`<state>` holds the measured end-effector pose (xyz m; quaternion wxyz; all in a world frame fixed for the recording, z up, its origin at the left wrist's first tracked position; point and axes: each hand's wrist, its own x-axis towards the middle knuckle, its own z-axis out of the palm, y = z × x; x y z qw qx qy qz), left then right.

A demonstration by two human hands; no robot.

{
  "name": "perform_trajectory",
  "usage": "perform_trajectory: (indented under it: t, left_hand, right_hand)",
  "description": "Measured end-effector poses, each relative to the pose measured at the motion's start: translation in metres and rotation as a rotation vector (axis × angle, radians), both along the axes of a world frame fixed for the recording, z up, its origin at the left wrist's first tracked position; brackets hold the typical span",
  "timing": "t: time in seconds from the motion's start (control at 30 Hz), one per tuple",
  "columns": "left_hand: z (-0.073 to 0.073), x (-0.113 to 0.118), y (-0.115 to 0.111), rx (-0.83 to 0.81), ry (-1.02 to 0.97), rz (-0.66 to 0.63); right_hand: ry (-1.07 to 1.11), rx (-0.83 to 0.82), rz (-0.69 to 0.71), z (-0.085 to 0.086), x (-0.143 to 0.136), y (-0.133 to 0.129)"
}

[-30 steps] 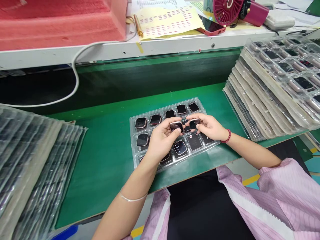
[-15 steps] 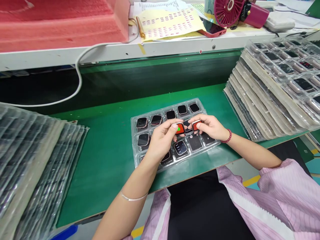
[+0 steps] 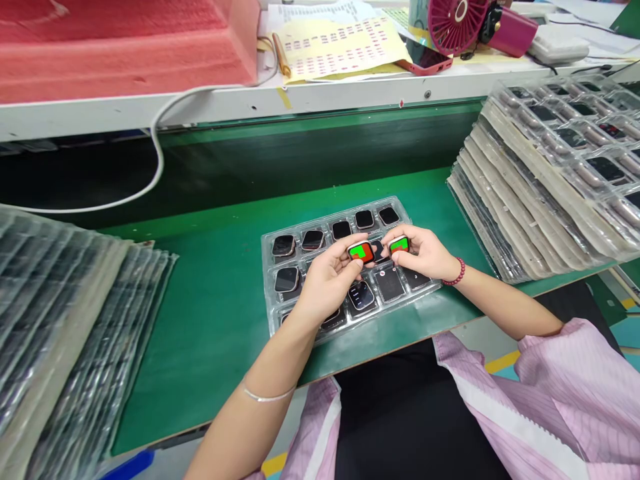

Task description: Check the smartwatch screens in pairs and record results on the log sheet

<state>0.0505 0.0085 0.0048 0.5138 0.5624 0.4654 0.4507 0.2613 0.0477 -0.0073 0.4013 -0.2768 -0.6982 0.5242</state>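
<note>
My left hand (image 3: 325, 277) is closed on a watch (image 3: 361, 252) whose lit screen shows green and red, the thumb at its lower edge. My right hand (image 3: 423, 253) grips a second watch (image 3: 399, 245), also lit green and red, with the thumb over its lower part. Both are held over a clear plastic tray (image 3: 267, 293) lying on the green table. Dark-screened watches sit in the tray's compartments, and one near the front, a watch with white text (image 3: 361, 295), is lit. My left hand and forearm hide part of the tray's front.
Stacked trays (image 3: 65, 333) stand at the left; another tall stack (image 3: 540, 193) with watches on top leans at the right. Above the table, a white shelf (image 3: 350, 90) bears red foam (image 3: 125, 53), papers, a phone (image 3: 429, 59) and a fan (image 3: 457, 23). A white cable (image 3: 159, 153) hangs down.
Green now covers more of both held screens, which were mostly red. My left thumb has slid down toward its watch's lower edge, and my right hand's watch has shifted slightly up and right.
</note>
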Motion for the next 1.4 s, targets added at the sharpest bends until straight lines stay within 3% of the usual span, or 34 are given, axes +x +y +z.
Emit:
perform_trajectory:
  t: [0.53,1.07,1.4]
  left_hand:
    - [0.004,0.003,-0.002,-0.016,-0.050,0.046]
    - [0.009,0.002,-0.005,0.033,-0.012,0.049]
    - [0.004,0.004,-0.003,-0.011,-0.038,0.031]
  right_hand:
    - [-0.057,0.045,0.004,0.001,0.000,-0.001]
    - [-0.037,-0.072,0.075,0.010,0.003,-0.002]
    - [-0.023,-0.011,0.062,0.005,0.003,0.000]
